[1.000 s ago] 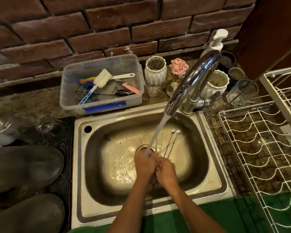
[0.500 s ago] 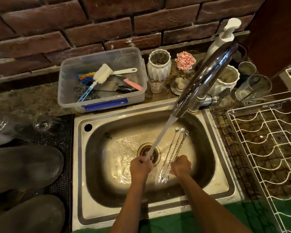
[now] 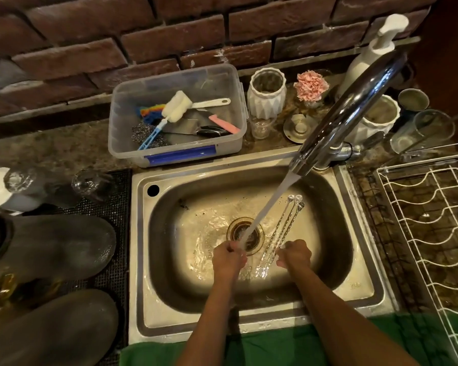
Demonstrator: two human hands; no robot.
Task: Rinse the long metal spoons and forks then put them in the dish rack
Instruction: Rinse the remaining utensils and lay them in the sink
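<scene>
Around my stainless steel sink basin (image 3: pixel 169 307) I saw a clear plastic tub with a blue handle (image 3: pixel 132 143) of brushes and scourers behind it on the stone counter, a white ribbed ceramic vase (image 3: pixel 267 93), a pink paper flower (image 3: pixel 311 85) and a white pump bottle (image 3: pixel 368 54) along the red brick wall. The curved chrome tap (image 3: pixel 349 109) arched over the basin from the back right corner, its slanting stream of water (image 3: pixel 267 207) crossing above the round brass drain (image 3: pixel 246 231) and landing on my left hand (image 3: pixel 229 260), which was closed in a fist; I could not tell whether anything was inside it. My right hand (image 3: pixel 294 254) was curled, its fingers closed on the near part of the bundle of long thin metal spoons and forks (image 3: pixel 280 231). That bundle lay low in the basin just right of the drain, its long axis running from near-left to far-right, small bowls pointing away toward the tap base. The white wire dish rack (image 3: pixel 434 233) stood beyond the sink's right rim, open and unobstructed. On the left, dark grey domed covers (image 3: pixel 50 247) and upturned clear glasses (image 3: pixel 90 182) crowded a black mesh mat (image 3: pixel 117 233). A green cloth (image 3: pixel 275 347) ran along the near edge.
</scene>
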